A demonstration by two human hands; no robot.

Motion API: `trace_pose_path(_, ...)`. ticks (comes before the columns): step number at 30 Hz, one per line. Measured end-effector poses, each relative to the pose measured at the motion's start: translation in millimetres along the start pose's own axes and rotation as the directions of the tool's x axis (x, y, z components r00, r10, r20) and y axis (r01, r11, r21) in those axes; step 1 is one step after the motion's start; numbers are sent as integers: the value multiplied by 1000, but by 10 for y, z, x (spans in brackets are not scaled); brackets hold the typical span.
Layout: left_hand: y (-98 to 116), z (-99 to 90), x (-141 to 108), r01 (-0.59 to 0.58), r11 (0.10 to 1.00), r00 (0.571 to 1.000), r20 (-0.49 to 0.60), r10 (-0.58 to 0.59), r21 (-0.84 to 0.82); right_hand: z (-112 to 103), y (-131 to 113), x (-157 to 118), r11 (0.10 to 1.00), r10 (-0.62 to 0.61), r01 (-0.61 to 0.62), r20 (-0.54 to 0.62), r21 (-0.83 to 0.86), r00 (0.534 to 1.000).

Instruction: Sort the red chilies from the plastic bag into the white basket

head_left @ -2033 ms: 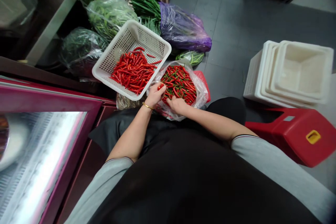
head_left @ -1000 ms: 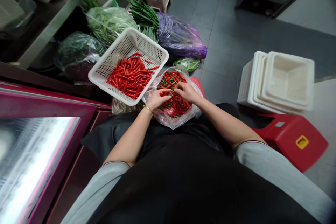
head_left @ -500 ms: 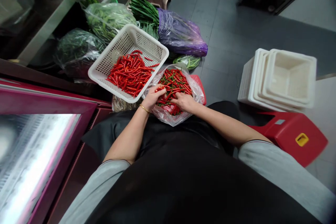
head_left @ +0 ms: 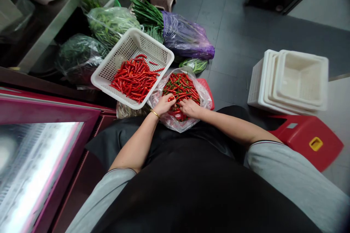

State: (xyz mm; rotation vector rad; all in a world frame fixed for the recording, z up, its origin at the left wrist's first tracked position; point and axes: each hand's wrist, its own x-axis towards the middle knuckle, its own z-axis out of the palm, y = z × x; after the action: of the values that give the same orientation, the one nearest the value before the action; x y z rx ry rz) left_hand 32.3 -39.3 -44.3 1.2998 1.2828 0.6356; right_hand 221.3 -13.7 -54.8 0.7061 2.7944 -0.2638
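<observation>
A clear plastic bag (head_left: 179,126) lies spread in front of my lap, filled with red chilies (head_left: 182,86) that have green stems. Over its left side, my left hand (head_left: 163,105) is closed around a few red chilies, their ends showing between the fingers. My right hand (head_left: 190,109) reaches in from the right, its fingertips pinched together among the chilies close to the left hand; what they grip is too small to make out. Left of the bag, a white perforated basket (head_left: 105,68) holds a heap of red chilies (head_left: 133,80) without visible green stems.
Bagged greens (head_left: 113,25) and a purple plastic bag (head_left: 188,36) of long green stalks sit beyond the basket. Stacked white baskets (head_left: 300,80) and a red stool (head_left: 308,140) stand at the right. A glass-topped magenta-framed cabinet (head_left: 90,116) borders the left.
My left hand has moved slightly right, closer to the right hand, still holding chilies. My right hand's fingers have drawn together. The view has shifted a little.
</observation>
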Motion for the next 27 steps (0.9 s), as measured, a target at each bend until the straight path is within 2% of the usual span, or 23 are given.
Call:
trace_pose_path(2,-25,39,13,-35,962,997,-54,51,270,63,1,54,1000,2,-2,-17,-2,1000)
trace_pose_path(4,-47,118,31,-41,856,991,-85,99,515,39,88,80,1000,20,-22,-58,-23,998)
trace_pose_path(6,-56,204,48,-52,756,988,-75,133,652,-51,208,59,996,61,-67,-107,-53,992)
trace_pose_path(8,-51,262,54,-70,702,984,-68,167,709,-137,283,0,994,82,-92,-146,-66,986)
trace_pose_path(10,-48,283,46,-54,691,979,-98,178,721,-150,267,-60,998,15,-24,-146,-60,989)
trace_pose_path(12,-64,283,26,-5,685,989,-95,109,729,-67,167,-90,994,-106,101,-109,-52,988)
trace_pose_path(14,-109,297,5,35,646,999,-33,-14,762,72,40,-80,980,-197,195,-65,-41,978)
trace_pose_path(16,-179,339,-5,36,591,996,22,-91,806,191,-47,-55,975,-223,222,-42,-27,974)
trace_pose_path(19,-283,426,19,18,543,996,35,-87,840,206,-7,-72,985,-173,173,-69,-7,983)
trace_pose_path(21,-318,447,55,5,556,998,34,-59,831,102,132,-147,995,-93,95,-133,6,987)
trace_pose_path(23,-311,413,93,10,624,1000,0,-17,781,-40,304,-251,998,44,-32,-220,61,974)
trace_pose_path(25,-269,343,121,37,769,995,-93,30,638,-154,428,-325,955,261,-203,-287,218,922)
trace_pose_path(27,-205,285,131,34,935,975,-219,47,352,-183,436,-313,816,476,-302,-277,492,835)
